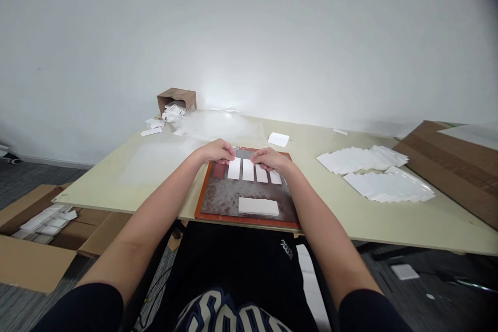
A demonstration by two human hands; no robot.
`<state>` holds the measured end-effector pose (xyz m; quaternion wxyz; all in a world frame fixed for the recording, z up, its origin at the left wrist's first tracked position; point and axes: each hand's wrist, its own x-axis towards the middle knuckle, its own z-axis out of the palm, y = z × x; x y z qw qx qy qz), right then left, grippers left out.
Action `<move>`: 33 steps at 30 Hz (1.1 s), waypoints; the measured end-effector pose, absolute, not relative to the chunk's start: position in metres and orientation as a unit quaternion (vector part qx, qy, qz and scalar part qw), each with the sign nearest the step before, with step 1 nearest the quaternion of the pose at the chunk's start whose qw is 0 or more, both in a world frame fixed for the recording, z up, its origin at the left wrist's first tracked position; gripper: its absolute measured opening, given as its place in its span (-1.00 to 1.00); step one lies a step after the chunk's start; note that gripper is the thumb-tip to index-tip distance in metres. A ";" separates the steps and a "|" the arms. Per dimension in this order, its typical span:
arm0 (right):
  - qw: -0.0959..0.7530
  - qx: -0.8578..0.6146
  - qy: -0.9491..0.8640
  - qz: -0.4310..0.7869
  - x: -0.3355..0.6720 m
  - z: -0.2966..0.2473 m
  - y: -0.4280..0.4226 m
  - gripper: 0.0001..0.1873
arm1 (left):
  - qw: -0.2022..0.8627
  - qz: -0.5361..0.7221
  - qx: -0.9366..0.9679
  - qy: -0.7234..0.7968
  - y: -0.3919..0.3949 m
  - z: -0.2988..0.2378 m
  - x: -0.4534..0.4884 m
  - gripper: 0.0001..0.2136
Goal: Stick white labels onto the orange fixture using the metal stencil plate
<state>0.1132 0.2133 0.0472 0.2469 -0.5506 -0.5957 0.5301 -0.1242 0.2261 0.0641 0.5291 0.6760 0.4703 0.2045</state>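
A dark grey board (221, 193) with an orange-red edge lies at the front of the table, with several white cards set upright in a row across its upper part. My left hand (218, 151) has its fingers pinched at the top corner of the leftmost white card (234, 169). Beside it, my right hand (268, 158) closes its fingertips on the top of the second white card (248, 170) and partly covers the cards to its right. Nearer to me, a white stack of cards (258, 207) lies crosswise. At the board's left, a reddish rectangle (219, 170) shows.
Fanned white sheets (361, 160) lie on the table (311, 202) at right, near a large cardboard box (451, 166). Clear plastic film (218, 125) and a small carton (177, 96) of white pieces sit behind. An open box (42, 264) stands on the floor at left.
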 end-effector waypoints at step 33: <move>0.226 -0.553 -0.666 0.447 0.113 0.042 0.214 -0.74 | 0.335 0.166 0.794 0.479 0.230 0.068 -0.135 -0.59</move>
